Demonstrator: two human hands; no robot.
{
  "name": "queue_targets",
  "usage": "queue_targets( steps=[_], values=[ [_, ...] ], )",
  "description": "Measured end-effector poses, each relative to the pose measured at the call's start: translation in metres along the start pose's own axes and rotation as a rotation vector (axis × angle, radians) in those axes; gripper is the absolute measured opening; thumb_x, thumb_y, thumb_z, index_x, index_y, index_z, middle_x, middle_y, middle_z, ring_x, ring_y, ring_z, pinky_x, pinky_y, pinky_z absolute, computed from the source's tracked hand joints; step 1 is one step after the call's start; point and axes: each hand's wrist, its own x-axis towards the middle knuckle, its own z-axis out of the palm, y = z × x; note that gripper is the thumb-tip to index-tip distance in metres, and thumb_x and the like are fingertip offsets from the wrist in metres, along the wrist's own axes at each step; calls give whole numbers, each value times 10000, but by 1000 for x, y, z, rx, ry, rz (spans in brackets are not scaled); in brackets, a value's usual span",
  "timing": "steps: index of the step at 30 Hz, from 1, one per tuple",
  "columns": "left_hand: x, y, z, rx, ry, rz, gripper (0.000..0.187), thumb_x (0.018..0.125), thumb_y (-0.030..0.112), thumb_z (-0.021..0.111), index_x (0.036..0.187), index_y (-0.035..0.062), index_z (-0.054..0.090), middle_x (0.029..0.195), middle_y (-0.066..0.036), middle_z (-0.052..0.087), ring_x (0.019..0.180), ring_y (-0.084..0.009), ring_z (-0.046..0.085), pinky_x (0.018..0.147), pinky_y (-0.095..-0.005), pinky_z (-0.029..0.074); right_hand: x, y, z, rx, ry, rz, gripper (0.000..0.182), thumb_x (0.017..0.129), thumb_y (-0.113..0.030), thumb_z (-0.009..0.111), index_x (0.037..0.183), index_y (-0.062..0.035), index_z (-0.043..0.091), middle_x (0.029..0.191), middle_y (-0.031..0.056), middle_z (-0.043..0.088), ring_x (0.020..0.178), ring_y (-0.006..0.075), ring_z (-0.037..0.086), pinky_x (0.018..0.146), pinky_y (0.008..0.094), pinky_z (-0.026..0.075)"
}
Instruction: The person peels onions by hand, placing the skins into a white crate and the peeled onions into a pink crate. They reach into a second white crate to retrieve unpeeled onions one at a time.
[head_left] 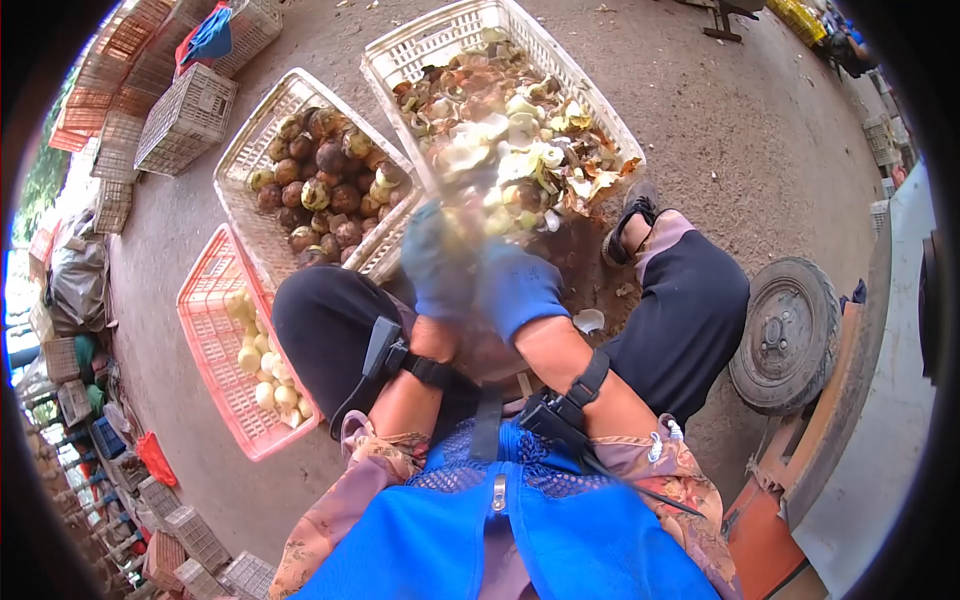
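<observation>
My left hand (436,265), in a blue-green glove, is over the near edge of the crates between my knees. Close beside it on the right is my right hand (518,285), in a blue glove. Both hands look curled in, though a blurred patch covers the fingers and hides what they hold. Beyond them stands a white crate of peelings (520,130), with pale and brown scraps. To its left, a white crate holds round, mottled brown-green vegetables (325,190). Pale peeled pieces (265,365) lie in the pink crate (215,345) by my left knee.
A small wheel (785,335) stands right of my right knee, beside a grey metal panel (870,370). Stacked crates (185,120) are at the far left. A white scrap (589,320) lies on the ground between my legs.
</observation>
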Motion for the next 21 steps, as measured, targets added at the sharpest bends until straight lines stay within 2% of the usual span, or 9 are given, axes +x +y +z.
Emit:
queue_targets(
  steps=[2, 3, 5, 6, 8, 11, 18, 20, 21],
  values=[
    [0, 5, 6, -363, 88, -276, 226, 936, 188, 570, 1102, 49, 635, 965, -58, 653, 875, -175, 645, 793, -310, 543, 10, 5, 6, 74, -72, 26, 231, 854, -280, 606, 979, -86, 625, 910, 152, 694, 819, 329, 698, 663, 456, 552],
    [2, 3, 8, -364, 85, -272, 226, 936, 188, 570, 1102, 49, 635, 965, -58, 653, 875, -175, 645, 793, -310, 543, 14, 7, 8, 145, -141, 50, 334, 848, -325, 618, 1064, -71, 637, 992, 186, 700, 893, 361, 700, 732, 466, 563],
    [1, -6, 11, -1248, 108, -661, 213, 953, 211, 568, 1079, 55, 642, 955, -53, 660, 862, -163, 648, 777, -298, 543, 11, 12, 10, 195, -116, 19, 321, 850, -316, 617, 1053, -68, 632, 978, 190, 697, 893, 360, 696, 740, 459, 559],
    [2, -10, 10, -1248, 107, -662, 213, 953, 211, 568, 1079, 55, 642, 955, -53, 660, 862, -163, 648, 777, -298, 543, 10, 13, 10, 244, -93, -17, 308, 851, -307, 617, 1042, -65, 628, 964, 194, 694, 893, 359, 692, 748, 451, 556],
    [6, -17, 6, -642, -155, -464, 221, 967, 240, 560, 1067, 62, 643, 948, -49, 666, 838, -148, 647, 752, -281, 541, 2, 15, 6, 284, -22, -41, 233, 859, -262, 606, 980, -63, 625, 888, 181, 687, 831, 356, 684, 702, 449, 545],
    [0, -30, 14, -549, -66, -240, 216, 968, 255, 569, 1052, 70, 644, 942, -45, 670, 799, -143, 649, 721, -259, 537, -7, 10, 2, 304, 15, -28, 204, 847, -233, 618, 965, -66, 621, 860, 168, 688, 797, 357, 689, 679, 455, 547],
    [-10, -31, 14, -640, -5, -385, 223, 956, 256, 585, 1045, 59, 644, 968, -54, 665, 880, -148, 647, 713, -269, 540, 14, 14, 7, 214, -113, 28, 218, 821, -208, 642, 980, -60, 655, 928, 178, 702, 866, 357, 699, 735, 447, 558],
    [-8, -22, 16, -175, 35, -28, 275, 961, 280, 570, 1099, 50, 627, 1022, -66, 654, 926, -164, 644, 727, -293, 556, 37, 35, 29, 270, -185, 38, 218, 838, -182, 595, 981, -48, 692, 947, 211, 697, 897, 359, 689, 765, 415, 550],
    [-2, -10, 12, -181, 30, -25, 275, 961, 280, 570, 1099, 50, 627, 1022, -66, 654, 926, -164, 644, 727, -293, 556, 37, 43, 32, 269, -181, 45, 218, 838, -182, 595, 981, -48, 692, 947, 211, 697, 897, 359, 689, 765, 415, 550]
  ],
)
